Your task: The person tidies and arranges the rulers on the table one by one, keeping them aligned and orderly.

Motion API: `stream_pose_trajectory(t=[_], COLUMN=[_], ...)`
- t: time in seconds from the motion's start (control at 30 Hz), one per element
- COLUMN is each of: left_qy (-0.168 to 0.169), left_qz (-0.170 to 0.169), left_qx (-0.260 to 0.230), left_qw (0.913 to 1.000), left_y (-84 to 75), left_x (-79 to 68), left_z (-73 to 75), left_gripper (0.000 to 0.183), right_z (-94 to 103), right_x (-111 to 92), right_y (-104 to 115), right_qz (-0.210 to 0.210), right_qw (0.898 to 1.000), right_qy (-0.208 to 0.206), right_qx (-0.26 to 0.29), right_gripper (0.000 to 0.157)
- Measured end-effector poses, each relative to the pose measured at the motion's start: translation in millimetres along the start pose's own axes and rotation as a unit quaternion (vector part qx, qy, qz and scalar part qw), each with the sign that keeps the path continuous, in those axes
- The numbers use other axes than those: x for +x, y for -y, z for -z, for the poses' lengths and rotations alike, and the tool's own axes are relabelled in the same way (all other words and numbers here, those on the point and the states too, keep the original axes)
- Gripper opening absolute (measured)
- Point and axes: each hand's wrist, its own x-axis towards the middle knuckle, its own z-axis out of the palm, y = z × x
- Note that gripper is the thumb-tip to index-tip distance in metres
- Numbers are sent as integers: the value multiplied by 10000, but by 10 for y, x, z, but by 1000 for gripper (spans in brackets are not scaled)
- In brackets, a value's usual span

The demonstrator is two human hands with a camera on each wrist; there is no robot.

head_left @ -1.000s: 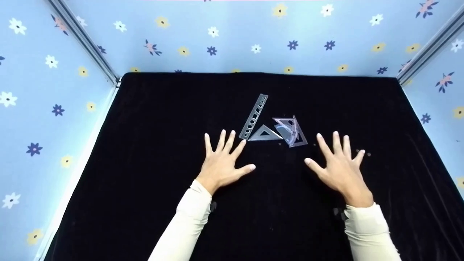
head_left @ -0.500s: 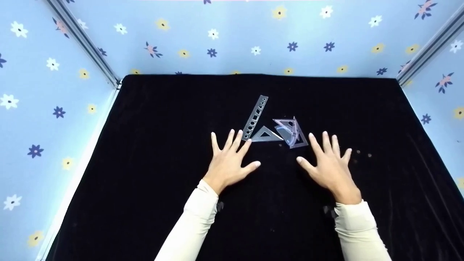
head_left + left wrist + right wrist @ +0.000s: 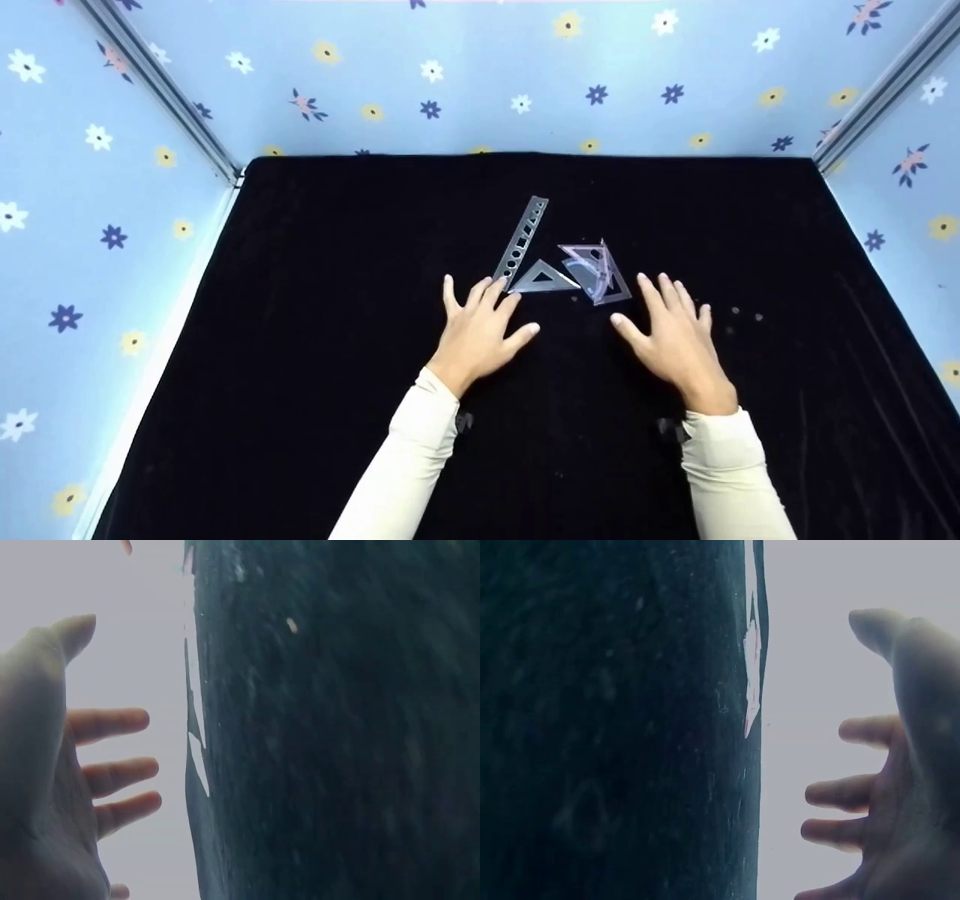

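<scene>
My left hand (image 3: 476, 337) is held with fingers spread, its fingertips overlapping the lower end of a clear stencil ruler (image 3: 517, 244) in the head view. In the left wrist view that hand (image 3: 52, 757) shows apart from the dark cloth, holding nothing. A clear set square (image 3: 556, 284) lies beside the ruler. To its right, a pink-edged set square (image 3: 618, 279) and a bluish protractor (image 3: 578, 273) overlap in a small pile. My right hand (image 3: 679, 345), fingers extended, is just right of this pile. The right wrist view shows that hand (image 3: 900, 795) with nothing in it.
A black cloth (image 3: 337, 300) covers the table. Blue flowered panels (image 3: 480, 75) stand behind it and at both sides, with metal posts (image 3: 161, 90) at the corners. Small specks (image 3: 758, 317) lie on the cloth right of the right hand.
The left hand has moved right and the right hand left, so they are closer together. Their fingers are a little less spread. The ruler, set squares and protractor keep their arrangement.
</scene>
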Motion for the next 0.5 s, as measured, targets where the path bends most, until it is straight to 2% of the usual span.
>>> stream_pose_trajectory(t=[0.17,0.33,0.5], left_qy=[-116,-303,-543], left_qz=[3,177,149], left_qx=[-211,-417,-826], left_qw=[9997,9985,9950], left_y=[-13,4,-27], left_x=[10,-10,35], left_z=[-58,-100,-127], left_gripper=[56,47,41], right_z=[-39,-120,-135], right_x=[42,95,139], right_y=[25,89,90], right_qz=[-146,-106,34], right_qw=[9995,9983,9968], right_qy=[-5,-12,-379], right_qx=[289,579,701], right_gripper=[79,73,55])
